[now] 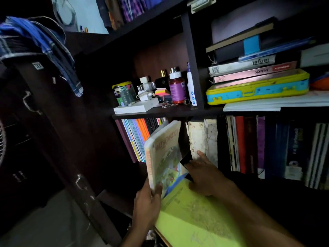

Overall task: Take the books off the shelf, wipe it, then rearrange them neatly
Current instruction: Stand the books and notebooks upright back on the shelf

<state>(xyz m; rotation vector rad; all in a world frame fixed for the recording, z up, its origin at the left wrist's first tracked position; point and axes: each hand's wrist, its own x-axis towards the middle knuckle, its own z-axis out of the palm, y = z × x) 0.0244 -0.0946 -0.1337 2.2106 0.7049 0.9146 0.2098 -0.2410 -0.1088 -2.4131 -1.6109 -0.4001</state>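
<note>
The left hand [146, 204] gripped the lower edge of a tilted mathematics book [164, 154]. The right hand [204, 175], fingers relaxed, rested on a yellow-green book [195, 220] beside worn white books [203, 138] on the shelf [160, 114].

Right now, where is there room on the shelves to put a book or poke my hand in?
The dark gap between the tilted Mathematics book and the worn white books is open. The bottles shelf has bare board only at its front edge. The stacked books and yellow box crowd the right.

dim room; dark wooden cabinet [53, 139] at left; grey floor [44, 220]
</note>
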